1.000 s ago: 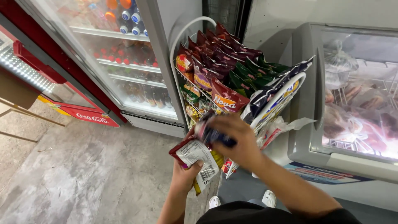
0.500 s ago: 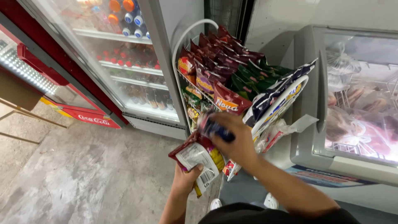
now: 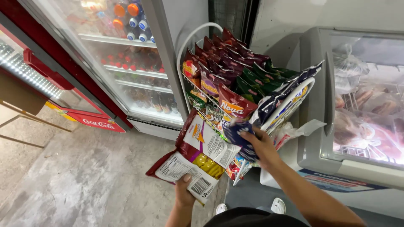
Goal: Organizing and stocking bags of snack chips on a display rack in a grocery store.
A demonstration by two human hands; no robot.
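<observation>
My left hand (image 3: 184,190) holds a bundle of red and white snack bags (image 3: 194,156) by their lower edge, fanned out in front of me. With my right hand (image 3: 261,145) I grip a dark blue snack bag (image 3: 238,133) against the lower front of the white wire snack rack (image 3: 198,33). On the rack stand rows of red, purple and green snack bags (image 3: 229,67), with a row of dark blue bags (image 3: 286,90) along its right side.
A glass-door drinks fridge (image 3: 126,63) stands left of the rack. A glass-topped chest freezer (image 3: 362,105) stands on the right. A red cooler (image 3: 63,92) lies further left. Below are a bare concrete floor (image 3: 84,176) and my white shoes (image 3: 277,206).
The bags in my left hand have fanned out and dropped lower to the left. My right hand with the blue bag has shifted right, toward the rack's front.
</observation>
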